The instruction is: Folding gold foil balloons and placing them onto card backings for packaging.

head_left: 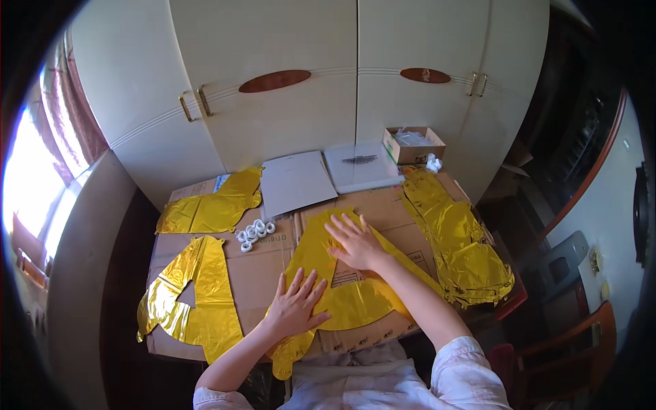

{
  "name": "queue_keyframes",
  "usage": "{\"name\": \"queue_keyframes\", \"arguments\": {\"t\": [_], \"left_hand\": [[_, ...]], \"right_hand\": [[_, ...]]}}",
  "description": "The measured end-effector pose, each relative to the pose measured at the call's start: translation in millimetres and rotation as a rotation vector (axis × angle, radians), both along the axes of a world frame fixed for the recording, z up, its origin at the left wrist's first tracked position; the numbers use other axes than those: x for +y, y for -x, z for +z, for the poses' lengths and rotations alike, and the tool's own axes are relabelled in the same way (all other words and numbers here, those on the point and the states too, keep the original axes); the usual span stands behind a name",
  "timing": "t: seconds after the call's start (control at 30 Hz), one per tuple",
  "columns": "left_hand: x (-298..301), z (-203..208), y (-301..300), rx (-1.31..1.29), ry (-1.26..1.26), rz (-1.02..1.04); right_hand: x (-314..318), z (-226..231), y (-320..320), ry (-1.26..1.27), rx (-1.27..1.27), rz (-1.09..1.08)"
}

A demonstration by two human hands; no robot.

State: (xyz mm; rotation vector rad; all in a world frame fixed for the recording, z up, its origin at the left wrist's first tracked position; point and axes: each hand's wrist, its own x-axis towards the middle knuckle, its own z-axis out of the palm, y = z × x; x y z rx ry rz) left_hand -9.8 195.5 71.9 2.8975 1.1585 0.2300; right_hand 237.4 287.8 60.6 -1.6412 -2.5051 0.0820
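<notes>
A flat gold foil balloon (355, 306) shaped like the letter A lies in front of me on the cardboard-covered table (273, 246). My left hand (296, 307) rests palm down on its left leg, fingers spread. Farther up, near the top of the letter, my right hand (355, 242) also lies flat with its fingers apart. Neither hand grips anything. To the left is another flat A-shaped foil balloon (217, 287), its surface creased and shiny. Beyond my left hand sit several small white rings or rolls (253, 232) in a cluster.
Another gold foil piece (212, 206) lies far left, and crumpled gold foil (454, 239) lines the right side. A grey sheet (297, 183) and a clear plastic packet (362, 167) lie at the back, beside an open carton (414, 145). A wooden chair (574, 355) stands right.
</notes>
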Motion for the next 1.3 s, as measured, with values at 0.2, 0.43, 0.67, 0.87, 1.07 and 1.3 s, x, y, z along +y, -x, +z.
{"name": "queue_keyframes", "arguments": {"t": [0.2, 0.43, 0.67, 0.87, 1.07, 1.3], "left_hand": [[11.2, -2.1, 8.6, -0.007, 0.003, -0.043], [28.3, 13.1, 1.9, 0.005, 0.078, 0.01], [37.1, 32.4, -74.0, 0.026, 0.026, -0.21], [40.7, 23.4, -159.0, -0.166, 0.018, -0.427], [33.5, 3.6, -251.6, -0.353, 0.096, -0.664], [26.0, -11.2, -278.6, -0.248, -0.001, -0.63]], "right_hand": [[-52.0, 47.6, -121.3, 0.033, -0.038, -0.217], [-144.7, 30.2, -238.4, 0.135, 0.204, -0.302], [-165.4, -22.7, -255.4, -0.072, 0.315, -0.336], [-155.4, -24.1, -250.2, -0.203, 0.44, -0.363], [-148.0, 6.3, -243.2, -0.037, 0.615, -0.547], [-160.8, -8.8, -249.9, -0.207, 0.41, -0.246]]}}
